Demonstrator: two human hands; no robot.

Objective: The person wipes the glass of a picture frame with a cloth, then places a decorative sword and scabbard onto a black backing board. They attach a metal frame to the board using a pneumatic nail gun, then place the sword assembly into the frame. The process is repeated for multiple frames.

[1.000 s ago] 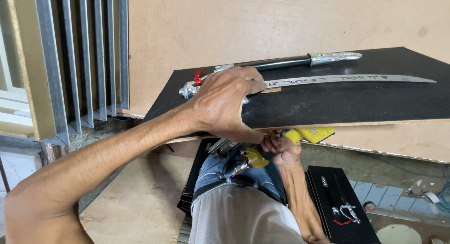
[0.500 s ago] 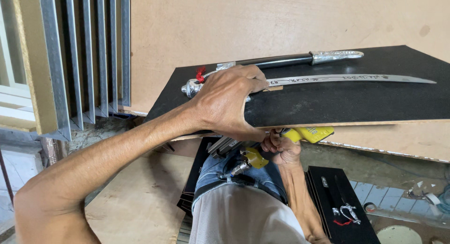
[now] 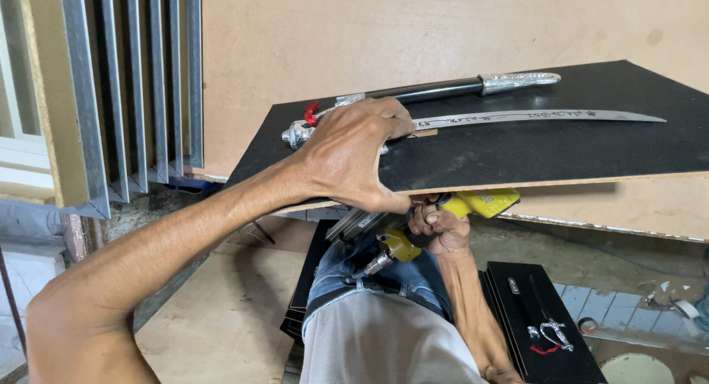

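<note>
Nothing much has moved since a second ago. The left hand (image 3: 354,159) still presses the black board (image 3: 532,151) with the sword (image 3: 517,118). The right hand (image 3: 436,225) still grips the yellow staple gun (image 3: 473,204) underneath.

The person is wearing blue denim jeans (image 3: 384,269) at six o'clock, with a pale grey shirt (image 3: 384,343) showing just below them. Both forearms are showing bare, without sleeves; the left hand (image 3: 347,155) and right hand (image 3: 439,225) are wearing no gloves or rings.
</note>
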